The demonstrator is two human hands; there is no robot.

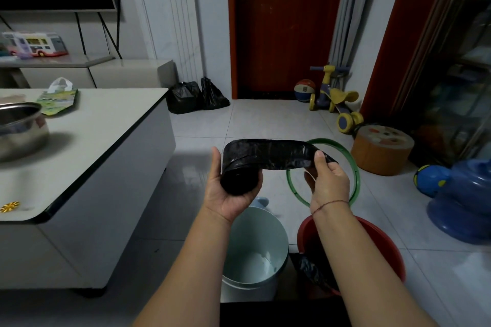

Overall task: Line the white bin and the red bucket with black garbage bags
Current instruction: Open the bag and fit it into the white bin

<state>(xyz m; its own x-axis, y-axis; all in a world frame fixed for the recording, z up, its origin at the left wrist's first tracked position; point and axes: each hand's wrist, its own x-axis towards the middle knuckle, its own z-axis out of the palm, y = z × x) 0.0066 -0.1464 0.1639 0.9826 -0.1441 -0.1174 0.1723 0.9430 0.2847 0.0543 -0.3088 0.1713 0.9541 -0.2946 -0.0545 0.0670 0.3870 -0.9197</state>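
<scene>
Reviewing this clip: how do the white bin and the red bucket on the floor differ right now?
The white bin shows bare pale plastic inside; the red bucket looks dark inside, with crumpled black plastic at its near rim. The bin's mouth looks narrower than the bucket's. The bin stands to the left of the bucket. Both stand upright and open on the tiled floor.

Both bare forearms are extended forward. The left hand (229, 198) is turned palm up and curled round a roll of black garbage bags (240, 179). The roll's loose end is pinched by the right hand (328, 180), thumb uppermost.
</scene>
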